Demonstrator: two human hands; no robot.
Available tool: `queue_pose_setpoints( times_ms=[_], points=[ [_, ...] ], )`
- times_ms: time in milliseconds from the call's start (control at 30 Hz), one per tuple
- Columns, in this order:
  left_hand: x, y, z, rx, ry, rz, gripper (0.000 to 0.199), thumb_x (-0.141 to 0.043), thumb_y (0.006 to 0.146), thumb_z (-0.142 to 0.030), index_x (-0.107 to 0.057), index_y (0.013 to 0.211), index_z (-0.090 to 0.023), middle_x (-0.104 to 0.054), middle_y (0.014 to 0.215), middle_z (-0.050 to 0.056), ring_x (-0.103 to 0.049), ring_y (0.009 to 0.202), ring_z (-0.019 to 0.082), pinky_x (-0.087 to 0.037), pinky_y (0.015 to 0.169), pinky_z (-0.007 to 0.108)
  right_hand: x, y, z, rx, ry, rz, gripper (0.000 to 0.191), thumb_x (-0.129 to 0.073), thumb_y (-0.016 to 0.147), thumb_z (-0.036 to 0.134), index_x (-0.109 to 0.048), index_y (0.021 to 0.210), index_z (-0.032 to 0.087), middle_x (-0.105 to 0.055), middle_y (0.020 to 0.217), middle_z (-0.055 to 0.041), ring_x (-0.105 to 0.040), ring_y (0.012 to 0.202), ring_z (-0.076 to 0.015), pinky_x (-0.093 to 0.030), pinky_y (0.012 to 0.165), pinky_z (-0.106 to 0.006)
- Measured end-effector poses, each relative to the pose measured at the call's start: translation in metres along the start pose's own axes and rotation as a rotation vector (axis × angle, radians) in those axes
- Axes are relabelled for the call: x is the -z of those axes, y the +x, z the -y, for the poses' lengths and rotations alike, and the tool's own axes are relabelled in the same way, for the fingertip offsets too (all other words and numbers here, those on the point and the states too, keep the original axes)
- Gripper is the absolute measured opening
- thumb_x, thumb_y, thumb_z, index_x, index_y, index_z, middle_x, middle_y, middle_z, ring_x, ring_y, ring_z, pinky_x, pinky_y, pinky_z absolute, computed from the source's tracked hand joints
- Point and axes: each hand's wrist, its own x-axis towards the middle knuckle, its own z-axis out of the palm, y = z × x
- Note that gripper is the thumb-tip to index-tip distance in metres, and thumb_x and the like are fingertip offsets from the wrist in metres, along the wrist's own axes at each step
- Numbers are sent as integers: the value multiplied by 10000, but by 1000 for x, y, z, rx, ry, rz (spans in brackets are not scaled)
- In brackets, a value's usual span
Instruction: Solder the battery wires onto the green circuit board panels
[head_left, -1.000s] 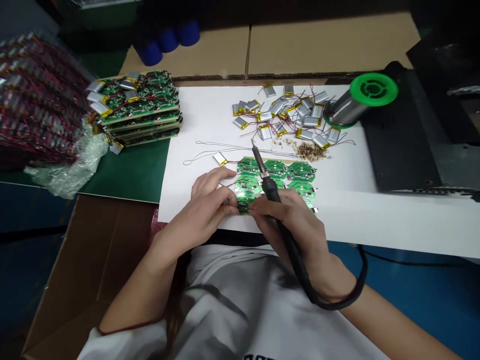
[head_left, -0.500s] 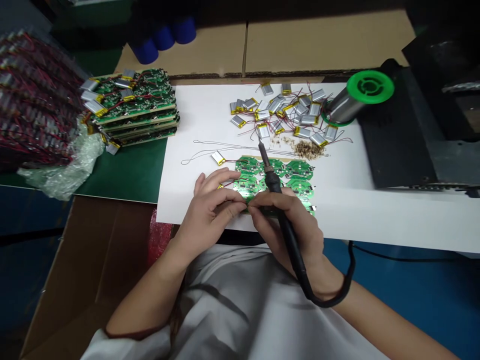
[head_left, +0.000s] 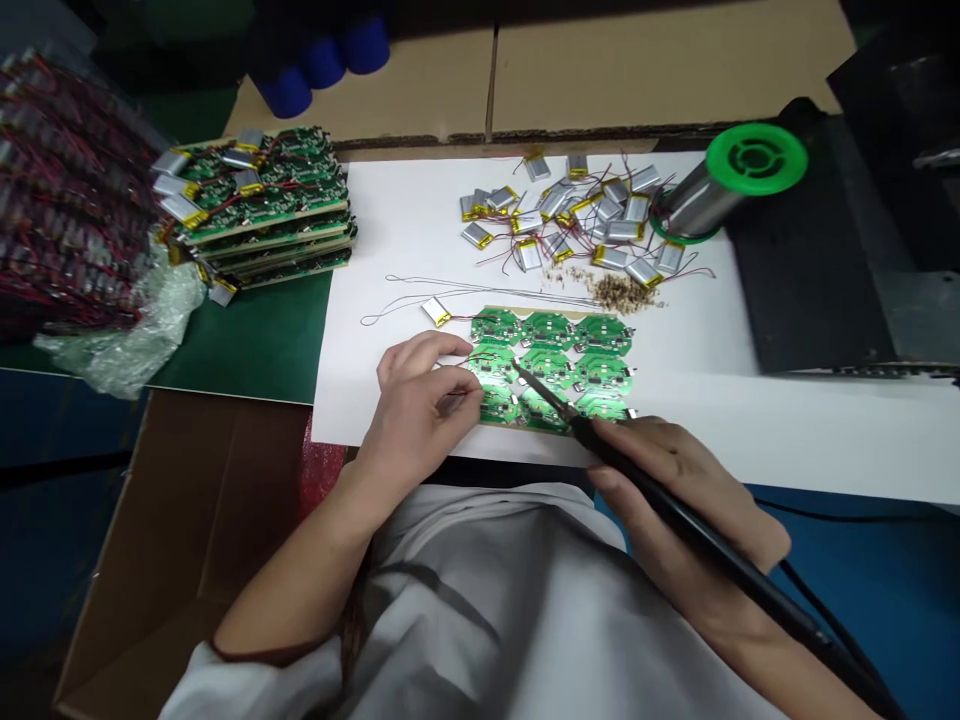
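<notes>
My right hand (head_left: 675, 490) grips a black soldering iron (head_left: 600, 440), its metal tip slanting up and left over the middle of a green circuit board panel (head_left: 541, 368). At the panel's lower left edge, my left hand (head_left: 424, 400) has thumb and forefinger pinched together; what lies between them is hidden. Thin red and dark wires (head_left: 480, 357) run from under that hand onto the panel. Above it lies a small silver battery (head_left: 435, 311), with wires reaching the panel's top left board.
Several loose batteries (head_left: 559, 205) lie in a pile behind the panel, near a green solder spool (head_left: 757, 160) and brown crumbs (head_left: 624, 294). Thin wire strands (head_left: 450, 291) cross the white sheet. Stacked boards (head_left: 262, 200) and a wrapped bundle (head_left: 71, 200) stand left. A black box (head_left: 802, 290) stands right.
My right hand has moved right and away from my left fingertips. The soldering iron has swung lower, its tip now over the panel instead of near the battery pile. My left hand shifted slightly left.
</notes>
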Motion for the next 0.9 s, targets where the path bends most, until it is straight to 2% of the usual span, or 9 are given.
queue_pose_setpoints(
  times_ms=[167, 367, 600, 700, 800, 900],
  points=[
    [-1, 0, -1, -16, 18, -6, 169, -648, 945, -118, -691, 825, -229, -712, 1220, 47, -630, 1252, 248, -377, 1102, 473, 2, -1, -2, -27, -42, 91, 344, -702, 956, 148, -750, 1253, 314, -771, 934, -31, -770, 828, -182, -622, 665, -268],
    [-1, 0, -1, -10, 38, -3, 171, -647, 946, -123, -680, 825, -239, -714, 1224, 37, -630, 1254, 249, -382, 1096, 465, -3, -2, 0, -40, -20, 69, 389, -716, 937, 132, -754, 1259, 347, -786, 940, -11, -771, 801, -178, -633, 682, -276],
    [-2, -1, -2, -28, 37, -20, 164, -653, 943, -109, -676, 829, -225, -708, 1211, 54, -628, 1256, 252, -371, 1089, 463, -6, -5, -8, 76, -1, 48, 470, -726, 913, 90, -728, 1328, 310, -795, 967, -27, -768, 801, -196, -654, 704, -318],
    [-3, -1, -3, -29, 38, -31, 169, -658, 932, -88, -677, 823, -216, -708, 1204, 57, -632, 1250, 253, -365, 1084, 459, -8, -4, -8, 181, -2, 79, 550, -742, 875, 23, -694, 1380, 236, -773, 976, -68, -754, 847, -223, -654, 731, -375],
    [-4, -1, -3, -35, 38, -44, 169, -663, 928, -82, -675, 819, -211, -711, 1200, 61, -637, 1242, 255, -361, 1078, 459, -10, -2, -7, 305, -13, 79, 621, -753, 843, -19, -660, 1422, 183, -751, 934, -80, -731, 822, -230, -640, 697, -397],
    [-5, -2, -2, -42, 30, -53, 167, -664, 924, -78, -675, 817, -206, -714, 1197, 64, -640, 1243, 262, -357, 1082, 462, -6, -4, -7, 278, -12, 58, 607, -740, 853, -23, -670, 1413, 201, -752, 971, -88, -732, 857, -239, -635, 711, -400]
  ],
)
